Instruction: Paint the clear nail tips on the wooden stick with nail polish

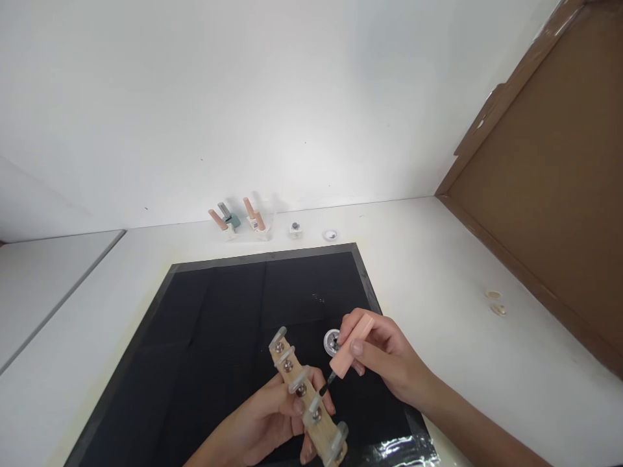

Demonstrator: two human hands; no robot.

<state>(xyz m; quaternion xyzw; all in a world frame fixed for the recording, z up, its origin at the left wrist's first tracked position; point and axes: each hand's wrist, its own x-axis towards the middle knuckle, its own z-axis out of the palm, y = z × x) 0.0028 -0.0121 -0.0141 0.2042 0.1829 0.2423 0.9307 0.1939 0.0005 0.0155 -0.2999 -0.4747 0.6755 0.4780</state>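
And here you are, both hands working low over the black mat [224, 324]; the wooden bar [325, 429] slants across your left hand [265, 410], its far end pointing up and away, and that tilt probably serves to turn the row of clear tips [314, 404] toward you and the brush; the tips stand apart along the bar on round metal fittings [288, 366], a spacing that likely keeps each one reachable without smearing its neighbour; the mat lies spread beneath, presumably to catch drips; at the back, the bottles [259, 222], the small jar [295, 232] and the white dish [330, 239] sit beyond the mat's edge, out of your elbows' way, it seems, yet within reach.

Now the grip; your left fingers are closed around the middle of the bar, thumb on the near side and fingertips showing past the other; your right hand [392, 362] has the peach handle [351, 347] pinched between thumb and fingers, pen-fashion, slanting so the dark brush [328, 384] points down-left; its bristles sit right at the fourth tip from the far end, though whether they touch cannot be told; a round pot [326, 342] shows just beside your right fingertips, contact there equally unclear.
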